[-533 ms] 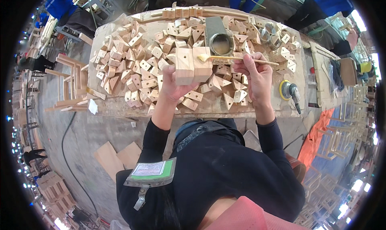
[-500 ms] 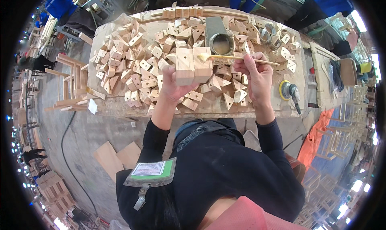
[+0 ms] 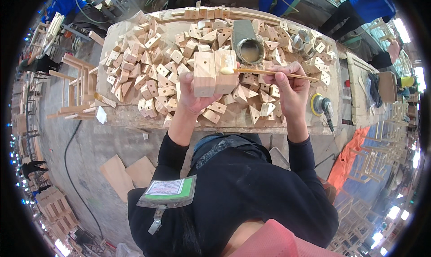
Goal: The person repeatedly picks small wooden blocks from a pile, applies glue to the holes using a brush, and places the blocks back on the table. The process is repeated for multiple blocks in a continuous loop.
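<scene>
My left hand grips two pale wooden blocks side by side, held up over the near part of the table. The left block has a small dark hole in its upper face. On the right block, a patch of creamy paste shows. My right hand pinches a thin wooden stick lying nearly level. Its paste-coated tip touches the right block's face. Just beyond the stick, an open container with cloudy, tan contents lies among loose drilled wooden pieces.
A worn table bears the heaped pieces. A yellow-rimmed sander lies at its right, and clear round jars stand at the far right. Wooden frames stand left. People in blue are beyond the table.
The stick's tip has moved down the right block's face, and paste now sits lower there. My right hand has shifted slightly right and down; the left hand still holds the blocks.
</scene>
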{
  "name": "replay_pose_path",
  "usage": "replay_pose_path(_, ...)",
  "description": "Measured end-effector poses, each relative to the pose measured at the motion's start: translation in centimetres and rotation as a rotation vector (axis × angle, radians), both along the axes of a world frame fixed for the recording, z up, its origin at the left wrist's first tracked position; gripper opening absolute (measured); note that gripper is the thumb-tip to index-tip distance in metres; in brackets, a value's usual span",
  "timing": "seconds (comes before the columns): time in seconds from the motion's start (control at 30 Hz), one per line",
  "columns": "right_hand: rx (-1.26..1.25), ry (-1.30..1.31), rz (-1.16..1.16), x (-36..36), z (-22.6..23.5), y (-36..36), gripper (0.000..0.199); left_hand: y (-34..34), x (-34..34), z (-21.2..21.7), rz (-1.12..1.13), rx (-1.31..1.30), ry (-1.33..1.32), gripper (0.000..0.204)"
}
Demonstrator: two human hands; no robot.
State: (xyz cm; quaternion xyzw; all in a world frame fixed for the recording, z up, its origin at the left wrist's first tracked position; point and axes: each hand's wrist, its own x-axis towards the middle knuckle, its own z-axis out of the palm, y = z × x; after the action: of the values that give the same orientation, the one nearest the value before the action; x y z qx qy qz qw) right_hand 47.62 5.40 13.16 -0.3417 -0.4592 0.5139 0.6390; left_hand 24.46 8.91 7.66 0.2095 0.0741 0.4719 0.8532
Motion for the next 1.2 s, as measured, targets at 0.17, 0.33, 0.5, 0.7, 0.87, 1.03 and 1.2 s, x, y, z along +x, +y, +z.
replay_pose_path(0.17, -0.018, 0.031, 0.011, 0.0, 0.4, -0.5, 0.012, 0.3, 0.3, 0.5, -0.124, -0.093, -0.379, 0.102)
replay_pose_path(0.33, 0.016, -0.033, -0.062, -0.2, 1.0, -0.1, 0.012, 0.4, 0.5, -0.3, -0.182, -0.1, -0.474, 0.1)
replay_pose_path(0.5, 0.038, -0.045, -0.074, -0.5, 1.3, 0.3, 0.013, 0.0, 0.8, -0.1, -0.219, -0.156, -0.523, 0.093)
replay_pose_path(0.7, 0.056, -0.081, 0.023, -0.4, 1.4, -0.3, 0.012, -0.5, 0.6, 0.1, -0.092, -0.186, -0.446, 0.086)
replay_pose_path(0.87, 0.027, -0.036, 0.079, 0.2, 0.9, -0.7, 0.013, -0.5, 0.3, 0.0, -0.147, -0.169, -0.479, 0.098)
replay_pose_path(1.03, -0.029, 0.21, 0.083, 0.4, 0.6, -1.1, 0.011, -1.0, -0.1, 0.2, 0.063, -0.075, -0.207, 0.08)
replay_pose_path(1.2, 0.025, 0.08, -0.092, -0.6, 1.5, -1.6, 0.011, -1.9, 1.0, 2.9, 0.617, 0.305, 0.553, 0.078)
